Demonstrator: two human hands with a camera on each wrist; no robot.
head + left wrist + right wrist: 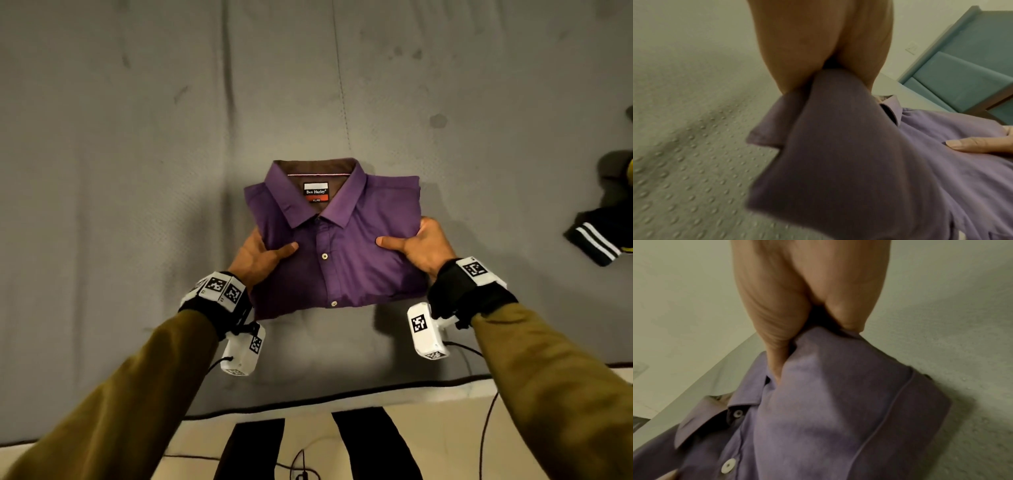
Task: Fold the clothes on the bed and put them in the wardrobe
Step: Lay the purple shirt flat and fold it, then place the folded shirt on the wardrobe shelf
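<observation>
One purple shirt (337,240), folded into a near-square packet with the collar uppermost and the placket running down its middle, sits above the grey bed (137,137) near its front edge, held at both side edges. The left hand (260,255) pinches the left edge: its thumb lies flat on the front panel, pointing inward, and the fingers (789,48) go beneath the fold, hidden from above. The right hand (419,245) mirrors it on the right edge, thumb across the cloth and fingers (777,296) curled under. In both wrist views the fabric bunches up where it enters the grip, so each hand is closed on the shirt. Whether the packet's underside rests on the bed or is slightly lifted I cannot tell, though a shadow lies beneath its near edge.

The shirt is a smooth woven cloth with a stiff pointed collar, a brown inner neckband and a sewn label reading "Ben Harley". Two pale round buttons show on the placket in the head view.

The bed cover is a dull grey textile with a fine raised dot pattern and long stitched seams. At the right edge, well apart from the shirt, lies one dark garment (597,236) with white stripes. Both forearms wear olive sleeves (137,411) and black wrist straps carrying white marker-printed boxes (428,332).
</observation>
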